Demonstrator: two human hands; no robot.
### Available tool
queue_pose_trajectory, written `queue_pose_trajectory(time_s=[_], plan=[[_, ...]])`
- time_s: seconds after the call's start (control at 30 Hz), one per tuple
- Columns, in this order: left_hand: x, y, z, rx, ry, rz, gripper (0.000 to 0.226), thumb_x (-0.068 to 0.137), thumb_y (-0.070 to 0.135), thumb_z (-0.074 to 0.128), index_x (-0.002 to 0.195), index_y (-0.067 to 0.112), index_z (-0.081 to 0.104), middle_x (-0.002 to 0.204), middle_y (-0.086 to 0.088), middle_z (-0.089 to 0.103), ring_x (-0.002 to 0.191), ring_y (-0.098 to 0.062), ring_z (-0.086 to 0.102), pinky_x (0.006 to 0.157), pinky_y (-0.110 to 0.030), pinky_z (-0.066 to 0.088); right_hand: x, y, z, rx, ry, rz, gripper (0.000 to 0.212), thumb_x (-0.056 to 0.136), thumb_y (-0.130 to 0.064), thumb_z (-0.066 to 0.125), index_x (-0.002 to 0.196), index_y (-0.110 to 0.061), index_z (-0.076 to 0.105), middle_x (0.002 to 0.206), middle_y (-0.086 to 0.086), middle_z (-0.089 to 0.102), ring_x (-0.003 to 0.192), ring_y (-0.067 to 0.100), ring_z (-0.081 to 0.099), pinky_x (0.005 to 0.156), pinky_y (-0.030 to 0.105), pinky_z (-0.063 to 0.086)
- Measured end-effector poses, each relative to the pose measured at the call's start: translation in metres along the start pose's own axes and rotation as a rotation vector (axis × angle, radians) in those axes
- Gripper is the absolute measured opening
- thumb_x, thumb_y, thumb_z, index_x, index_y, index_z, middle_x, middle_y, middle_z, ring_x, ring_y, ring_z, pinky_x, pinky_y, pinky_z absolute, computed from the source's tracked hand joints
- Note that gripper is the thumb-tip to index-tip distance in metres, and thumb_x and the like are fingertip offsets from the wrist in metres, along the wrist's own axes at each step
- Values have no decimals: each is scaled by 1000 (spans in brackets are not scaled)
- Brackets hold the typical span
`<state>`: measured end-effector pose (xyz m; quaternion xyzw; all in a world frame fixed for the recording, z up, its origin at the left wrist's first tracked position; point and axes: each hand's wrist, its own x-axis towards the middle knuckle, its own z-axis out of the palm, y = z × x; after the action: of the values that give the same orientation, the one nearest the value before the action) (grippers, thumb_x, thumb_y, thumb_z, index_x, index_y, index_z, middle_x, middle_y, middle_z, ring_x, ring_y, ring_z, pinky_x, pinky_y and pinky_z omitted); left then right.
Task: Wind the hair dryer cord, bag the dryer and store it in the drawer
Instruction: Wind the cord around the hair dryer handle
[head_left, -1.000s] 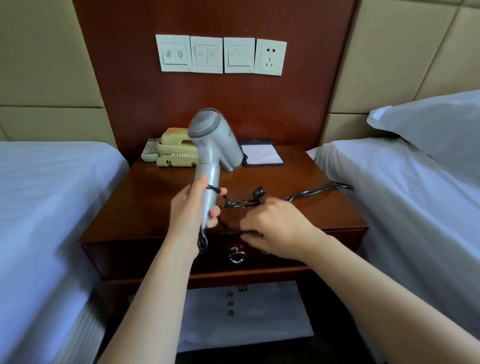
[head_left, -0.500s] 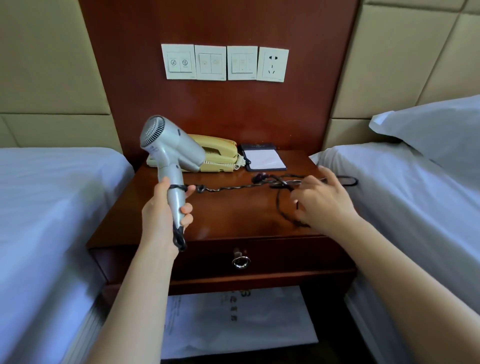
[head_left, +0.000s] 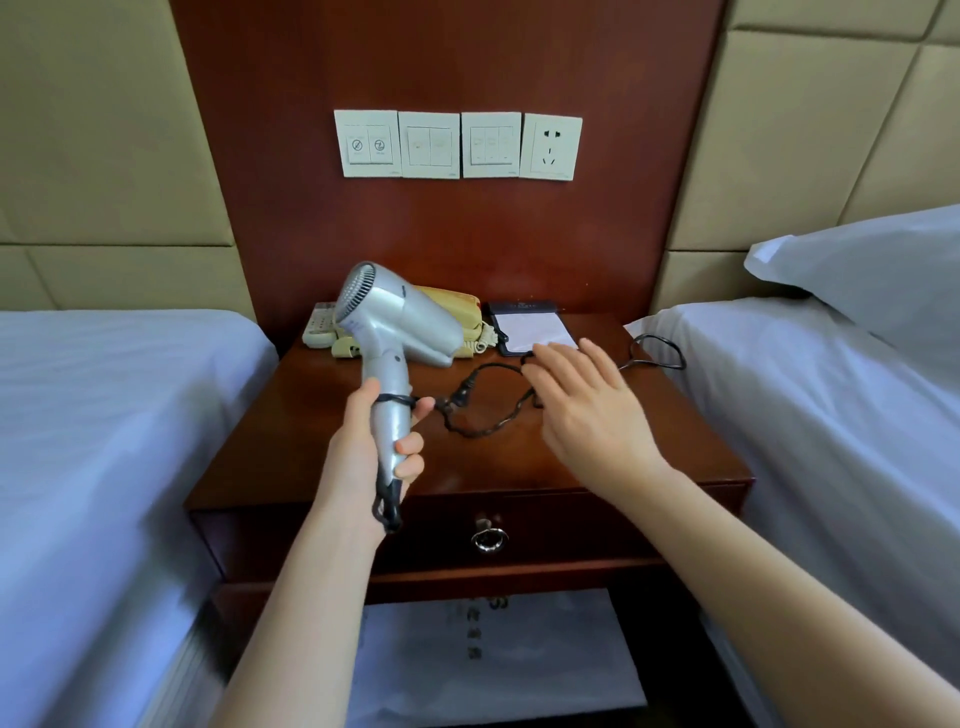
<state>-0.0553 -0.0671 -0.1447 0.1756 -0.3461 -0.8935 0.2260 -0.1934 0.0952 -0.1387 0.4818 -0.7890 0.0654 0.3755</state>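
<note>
The hair dryer (head_left: 400, 322) stands upright above the left front of the nightstand (head_left: 623, 467). The left hand (head_left: 363, 441) grips its handle, fingers curled round it. One turn of the cord (head_left: 483, 428) circles the handle, and the rest trails across the nightstand toward the right bed (head_left: 805, 415). The right hand (head_left: 587, 405) is over the cord, fingers straight and spread. The drawer (head_left: 571, 525) below is closed.
</note>
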Motion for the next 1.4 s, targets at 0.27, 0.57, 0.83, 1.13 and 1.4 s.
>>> queue_pose_trajectory(time_s=[0.27,0.57,0.83,1.13,1.4], plan=[[-15,-14,20,3,-96,-4,35,96,40,38,103,10,53,63,-5,62,30,-7,35,27,-12,25,11,-52,-12,736,-399,46,13,87,-14,52,75,-12,58,72,3,62,69,9,58,69,23,45],[-21,22,-7,266,130,176,19,95,29,48,98,12,56,73,-12,59,32,-11,39,31,-15,28,28,-22,-19,850,-296,81,41,92,-28,55,54,-16,44,50,-4,37,49,10,36,52,27,28],[-32,21,-12,1095,223,483,22,90,32,56,111,27,60,82,-1,63,47,-10,49,37,-13,34,30,11,-32,343,16,66,41,82,-56,52,60,-22,46,51,-4,41,54,35,54,49,28,31],[-49,25,-12,1415,84,397,12,89,35,55,99,30,60,70,-1,63,51,-15,49,52,-27,41,38,-18,-58,327,341,-231,38,87,-40,57,61,-12,55,47,-1,48,39,20,45,36,25,32],[-71,23,5,1590,-168,335,19,75,38,71,92,32,64,72,6,63,51,-3,52,47,-16,43,44,-48,-79,313,426,-388,36,87,-34,60,60,-12,54,48,-3,43,39,15,37,34,25,26]])
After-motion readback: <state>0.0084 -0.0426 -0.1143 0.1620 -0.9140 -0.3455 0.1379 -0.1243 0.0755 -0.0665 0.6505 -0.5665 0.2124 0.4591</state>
